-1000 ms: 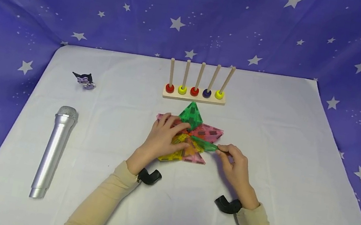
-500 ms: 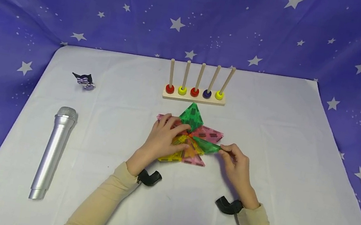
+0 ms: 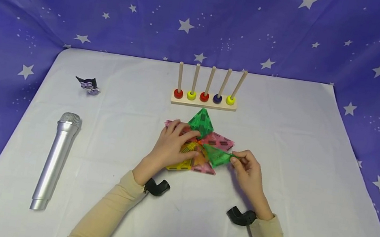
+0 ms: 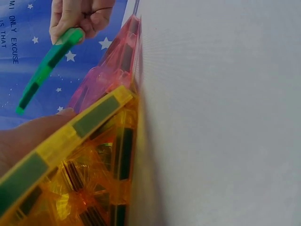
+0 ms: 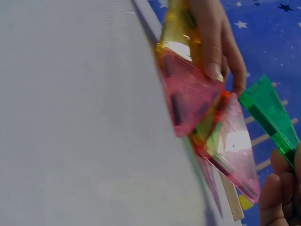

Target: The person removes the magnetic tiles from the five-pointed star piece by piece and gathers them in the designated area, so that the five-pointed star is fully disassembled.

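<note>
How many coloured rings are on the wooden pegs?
5, one at the foot of each peg. Left to right: red ring, yellow ring, second red ring, dark blue ring, second yellow ring. None seems hidden.

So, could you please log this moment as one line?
Left hand: resting on multicoloured translucent plastic tile build | right hand: fingers pinching translucent green triangular plastic tile | held tile: raised off white tabletop

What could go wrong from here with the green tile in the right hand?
The right hand pinches the green tile by one end, so it may twist or slip.
The left hand touches the yellow tiles; pressing hard might shift them.
Pushing forward might drive the far green piece into the peg stand.
</note>
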`<state>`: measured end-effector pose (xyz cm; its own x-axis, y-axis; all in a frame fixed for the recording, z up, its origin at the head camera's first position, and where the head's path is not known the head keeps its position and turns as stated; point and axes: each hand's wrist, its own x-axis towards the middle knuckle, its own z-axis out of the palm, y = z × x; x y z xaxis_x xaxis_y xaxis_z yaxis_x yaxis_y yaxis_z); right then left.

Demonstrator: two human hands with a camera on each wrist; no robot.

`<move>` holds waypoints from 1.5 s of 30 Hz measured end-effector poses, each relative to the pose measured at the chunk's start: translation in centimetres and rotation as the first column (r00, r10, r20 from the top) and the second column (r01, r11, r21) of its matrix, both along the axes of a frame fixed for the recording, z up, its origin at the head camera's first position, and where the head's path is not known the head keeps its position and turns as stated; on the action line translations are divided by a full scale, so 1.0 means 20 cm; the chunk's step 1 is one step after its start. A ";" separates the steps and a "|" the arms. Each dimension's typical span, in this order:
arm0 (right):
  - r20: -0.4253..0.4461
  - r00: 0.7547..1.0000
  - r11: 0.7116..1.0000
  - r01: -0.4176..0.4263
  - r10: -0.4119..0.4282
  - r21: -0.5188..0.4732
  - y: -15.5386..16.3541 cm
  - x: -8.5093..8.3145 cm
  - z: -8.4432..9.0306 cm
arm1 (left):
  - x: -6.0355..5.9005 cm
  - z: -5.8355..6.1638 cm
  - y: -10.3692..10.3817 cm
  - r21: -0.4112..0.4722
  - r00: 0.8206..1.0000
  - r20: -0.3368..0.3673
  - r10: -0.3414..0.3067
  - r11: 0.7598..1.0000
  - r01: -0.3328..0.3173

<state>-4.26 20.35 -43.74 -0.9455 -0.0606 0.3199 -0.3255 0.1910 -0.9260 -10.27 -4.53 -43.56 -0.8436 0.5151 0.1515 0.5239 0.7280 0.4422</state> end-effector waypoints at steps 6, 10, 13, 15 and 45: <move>0.158 0.970 0.934 0.222 -0.183 -0.281 0.16 -0.04 -0.02 | 0.00 -0.01 0.00 0.025 1.000 0.005 -0.010 1.000 0.010; 0.275 0.913 0.801 0.399 -0.301 -0.447 0.31 -0.08 0.00 | 0.00 -0.02 -0.01 0.068 1.000 0.017 -0.023 0.997 0.022; 0.334 0.865 0.702 0.499 -0.374 -0.507 0.42 -0.10 0.01 | 0.00 -0.03 -0.01 0.094 0.999 0.029 -0.033 0.995 0.030; 0.358 0.836 0.660 0.548 -0.415 -0.514 0.49 -0.12 0.00 | 0.00 -0.02 -0.02 0.104 0.999 0.036 -0.039 0.994 0.035; 0.158 0.811 0.752 0.423 -0.563 0.506 0.93 -0.15 -0.04 | -0.04 0.01 -0.15 0.181 0.978 0.046 -0.201 0.965 0.190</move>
